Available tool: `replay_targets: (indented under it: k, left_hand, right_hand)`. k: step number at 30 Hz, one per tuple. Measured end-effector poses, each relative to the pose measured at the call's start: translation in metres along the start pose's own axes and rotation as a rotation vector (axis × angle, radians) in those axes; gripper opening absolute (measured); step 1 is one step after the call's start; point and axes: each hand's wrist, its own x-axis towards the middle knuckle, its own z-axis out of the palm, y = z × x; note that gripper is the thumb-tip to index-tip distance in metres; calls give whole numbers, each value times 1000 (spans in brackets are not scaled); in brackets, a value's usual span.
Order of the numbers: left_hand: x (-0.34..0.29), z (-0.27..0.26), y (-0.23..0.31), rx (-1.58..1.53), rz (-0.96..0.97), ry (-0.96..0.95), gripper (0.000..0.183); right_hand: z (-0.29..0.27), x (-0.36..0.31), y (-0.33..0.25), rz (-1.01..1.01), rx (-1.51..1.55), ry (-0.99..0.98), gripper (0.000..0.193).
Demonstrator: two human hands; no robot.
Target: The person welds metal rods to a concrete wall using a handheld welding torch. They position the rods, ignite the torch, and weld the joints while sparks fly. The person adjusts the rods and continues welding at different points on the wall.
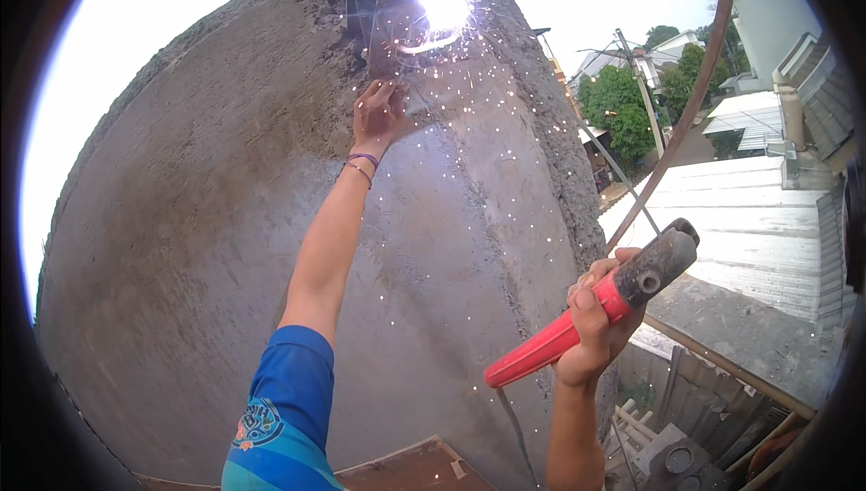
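My right hand (595,324) is wrapped round the red grip of a welding electrode holder (550,347) with a dark, worn head. A thin electrode (622,177) slants up and left from that head. At the top, a glaring welding arc (446,9) burns beside a dark steel beam (365,4), and sparks fall from it. The glare hides the joint and the electrode's tip. Just below the beam's lower end, my left hand (379,115) is raised with its fingers curled closed. What they grip, if anything, cannot be made out.
A rough concrete wall (207,220) fills the middle. A brown pole or hose (690,116) curves down at right. Beyond it lie pale metal roofs (722,220), trees (622,112) and a utility pole (642,94). A cable (516,423) hangs from the holder; a brown board (406,468) lies below.
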Motion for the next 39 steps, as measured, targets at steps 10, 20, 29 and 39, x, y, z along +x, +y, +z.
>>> replay_targets:
  k: [10, 20, 29, 39]
  left_hand:
    - [7, -2, -2, -68, -25, 53, 14]
    - [8, -3, -2, -104, -46, 34, 8]
    - [7, -4, -2, -42, -63, 18, 16]
    - [6, -12, 9, -69, -178, -52, 19]
  right_hand:
    - [11, 4, 5, -13, 11, 2, 69]
    - [15, 6, -2, -27, -9, -18, 67]
    - [-23, -4, 12, -102, -23, 87, 60]
    - [-196, -104, -81, 73, -96, 340, 50]
